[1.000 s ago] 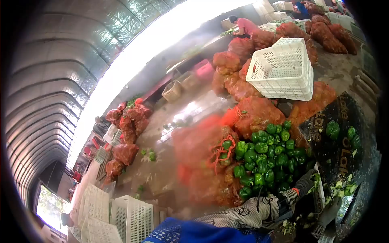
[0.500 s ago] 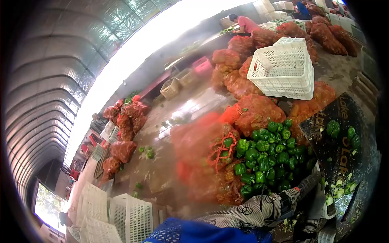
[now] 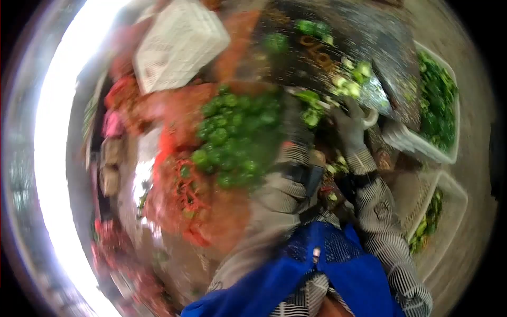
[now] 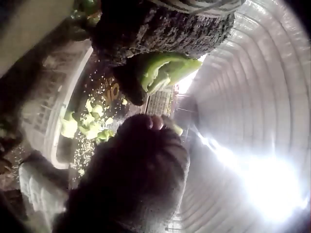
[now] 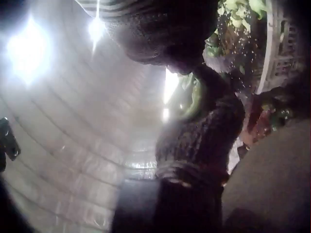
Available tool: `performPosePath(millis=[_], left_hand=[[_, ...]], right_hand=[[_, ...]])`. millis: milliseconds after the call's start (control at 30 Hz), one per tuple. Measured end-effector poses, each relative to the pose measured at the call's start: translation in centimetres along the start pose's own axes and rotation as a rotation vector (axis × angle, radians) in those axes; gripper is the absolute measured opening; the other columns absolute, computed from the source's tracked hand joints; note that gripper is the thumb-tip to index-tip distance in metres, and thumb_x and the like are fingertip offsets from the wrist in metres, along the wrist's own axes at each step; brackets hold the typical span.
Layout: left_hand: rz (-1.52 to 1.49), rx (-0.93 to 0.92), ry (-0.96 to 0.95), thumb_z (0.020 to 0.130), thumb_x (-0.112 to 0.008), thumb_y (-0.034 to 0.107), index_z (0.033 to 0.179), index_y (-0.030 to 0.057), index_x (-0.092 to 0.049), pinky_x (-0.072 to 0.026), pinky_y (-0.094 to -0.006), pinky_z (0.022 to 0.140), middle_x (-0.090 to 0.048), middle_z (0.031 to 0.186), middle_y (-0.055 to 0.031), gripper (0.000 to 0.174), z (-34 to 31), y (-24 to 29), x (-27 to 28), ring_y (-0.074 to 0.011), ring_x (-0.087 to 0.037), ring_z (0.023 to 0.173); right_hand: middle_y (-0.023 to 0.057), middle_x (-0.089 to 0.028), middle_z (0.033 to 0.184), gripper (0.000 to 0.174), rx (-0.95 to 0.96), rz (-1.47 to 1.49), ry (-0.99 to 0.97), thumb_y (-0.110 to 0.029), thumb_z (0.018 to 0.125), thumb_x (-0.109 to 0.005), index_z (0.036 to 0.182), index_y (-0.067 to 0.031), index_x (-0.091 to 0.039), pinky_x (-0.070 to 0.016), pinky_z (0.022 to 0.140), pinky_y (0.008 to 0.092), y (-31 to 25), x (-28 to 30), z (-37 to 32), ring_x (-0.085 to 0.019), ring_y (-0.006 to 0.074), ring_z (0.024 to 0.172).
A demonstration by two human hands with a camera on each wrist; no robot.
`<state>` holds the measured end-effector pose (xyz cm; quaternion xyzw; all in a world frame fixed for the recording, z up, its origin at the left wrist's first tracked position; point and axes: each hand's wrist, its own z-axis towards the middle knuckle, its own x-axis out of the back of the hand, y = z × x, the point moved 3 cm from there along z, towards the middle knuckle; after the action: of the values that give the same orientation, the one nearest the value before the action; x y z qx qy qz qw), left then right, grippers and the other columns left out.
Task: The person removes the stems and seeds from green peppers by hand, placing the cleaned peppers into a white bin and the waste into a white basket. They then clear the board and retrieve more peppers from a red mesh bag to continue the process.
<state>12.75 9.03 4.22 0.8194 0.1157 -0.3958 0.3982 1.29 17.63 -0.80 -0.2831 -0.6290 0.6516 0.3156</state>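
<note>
In the head view my left hand (image 3: 298, 119), in a dark knitted glove, is in front of me beside the pile of peppers. It grips a cut green bell pepper (image 4: 167, 73), whose hollow pale inside faces out in the left wrist view. My right hand (image 3: 349, 127), in a grey glove, is just to the right of it. Bare fingertips (image 4: 155, 122) show through that glove. Its fingers curl at a small pale green pepper piece (image 4: 178, 128). In the right wrist view, the right hand hangs close over the opened pepper.
Whole green peppers (image 3: 227, 132) lie heaped on red mesh sacks (image 3: 222, 216). Pale scraps (image 3: 348, 82) and a few peppers (image 3: 314, 27) lie on a dark lettered sheet (image 3: 296, 63). White crates of greens (image 3: 455, 105) stand at the right; a stacked white crate (image 3: 179, 47) is at upper left.
The head view has swung down and to the right, so the pepper heap has shifted left in the picture. My right hand and the crates of greens now show.
</note>
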Motion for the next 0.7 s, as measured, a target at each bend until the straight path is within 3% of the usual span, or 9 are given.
performPosePath(millis=[67, 200, 267, 300, 333, 433, 533, 567, 700], left_hand=[[0.398, -0.434, -0.396, 0.096, -0.052, 0.051, 0.127, 0.0064, -0.054, -0.0533, -0.0348, 0.085, -0.061, 0.118, -0.0121, 0.054, 9.8, -3.1, 9.5, -0.0218, -0.062, 0.1], [0.769, -0.402, -0.225, 0.097, -0.051, 0.048, 0.132, 0.0085, -0.052, -0.0535, -0.042, 0.093, -0.057, 0.127, -0.0121, 0.052, 0.6, -2.3, 0.1, -0.0237, -0.06, 0.112], [0.28, 0.131, -0.187, 0.098, -0.052, 0.043, 0.136, 0.0106, -0.049, -0.0523, -0.0412, 0.097, -0.055, 0.133, -0.0111, 0.05, -3.6, -3.8, -5.3, -0.0233, -0.057, 0.117], [0.344, 0.149, -0.241, 0.091, -0.062, 0.04, 0.13, 0.0105, -0.053, -0.0525, -0.04, 0.093, -0.057, 0.125, -0.0101, 0.049, -3.5, -5.1, -7.2, -0.0227, -0.056, 0.114], [0.398, 0.146, -0.288, 0.085, -0.072, 0.036, 0.124, 0.0103, -0.058, -0.0527, -0.0389, 0.088, -0.059, 0.118, -0.0092, 0.049, -3.3, -5.9, -8.3, -0.0221, -0.054, 0.112], [0.645, 0.068, -0.165, 0.097, -0.058, 0.031, 0.13, 0.0061, -0.053, -0.0551, -0.0381, 0.092, -0.058, 0.129, -0.0123, 0.041, 3.5, -9.9, -5.0, -0.0223, -0.06, 0.111], [1.152, -0.378, -0.506, 0.093, -0.065, 0.025, 0.114, 0.0028, -0.063, -0.0565, -0.0339, 0.076, -0.068, 0.1, -0.0102, 0.03, 9.0, -13.3, -7.3, -0.0211, -0.065, 0.085], [1.868, -0.225, -0.421, 0.09, -0.067, 0.02, 0.114, 0.0042, -0.063, -0.0552, -0.0316, 0.074, -0.067, 0.1, -0.0095, 0.029, 5.6, -12.4, -14.5, -0.0195, -0.064, 0.084], [1.76, -0.648, -0.708, 0.087, -0.069, 0.018, 0.117, 0.0068, -0.062, -0.0554, -0.0315, 0.075, -0.067, 0.101, -0.0093, 0.033, 9.4, -14.7, -13.9, -0.0192, -0.064, 0.084]], right_hand=[[0.0172, -0.058, 0.126, 0.043, 0.036, -0.359, -0.195, -0.004, 0.082, -0.06, 0.125, -0.0025, -0.058, -0.0437, 0.1, 0.0381, -6.5, 2.4, 0.3, -0.057, 0.0314, 0.115], [0.017, -0.057, 0.13, 0.046, 0.012, -0.29, -0.319, -0.013, 0.088, -0.059, 0.133, -0.0073, -0.053, -0.0434, 0.104, 0.0404, -7.9, 4.4, 0.9, -0.056, 0.0328, 0.119], [0.0158, -0.063, 0.119, 0.037, 0.495, -0.784, -0.085, -0.018, 0.093, -0.048, 0.127, -0.0083, -0.058, -0.0502, 0.095, 0.0396, -4.4, 3.7, 0.6, -0.062, 0.0282, 0.11], [0.0134, -0.066, 0.107, 0.032, -0.178, -0.803, -0.168, -0.016, 0.09, -0.053, 0.121, -0.0113, -0.061, -0.0525, 0.091, 0.0367, -7.1, 4.7, -0.2, -0.065, 0.0256, 0.101], [0.0149, -0.062, 0.119, 0.037, -0.145, -0.92, -0.569, -0.008, 0.099, -0.04, 0.133, -0.0132, -0.051, -0.0551, 0.094, 0.032, -11.3, 6.6, 1.2, -0.063, 0.0275, 0.109], [0.0114, -0.062, 0.091, 0.021, -0.076, -0.773, -0.404, -0.01, 0.096, -0.044, 0.113, -0.0052, -0.056, -0.0559, 0.076, 0.0341, -13.1, 11.4, 2.6, -0.064, 0.0229, 0.086], [0.0123, -0.059, 0.085, 0.015, -0.152, -0.778, -0.397, -0.012, 0.092, -0.052, 0.104, -0.0025, -0.054, -0.0516, 0.066, 0.0373, -10.7, 15.9, 4.2, -0.061, 0.0236, 0.074], [0.0118, -0.063, 0.086, 0.024, -0.12, -0.672, -0.23, -0.014, 0.088, -0.058, 0.11, -0.005, -0.057, -0.0534, 0.067, 0.0352, -7.7, 17.3, 5.3, -0.063, 0.0226, 0.074], [0.0129, -0.068, 0.092, 0.036, -0.197, -0.606, 0.156, -0.008, 0.082, -0.064, 0.118, -0.0055, -0.063, -0.0559, 0.067, 0.0304, -2.7, 25.0, 8.8, -0.065, 0.0201, 0.072]])
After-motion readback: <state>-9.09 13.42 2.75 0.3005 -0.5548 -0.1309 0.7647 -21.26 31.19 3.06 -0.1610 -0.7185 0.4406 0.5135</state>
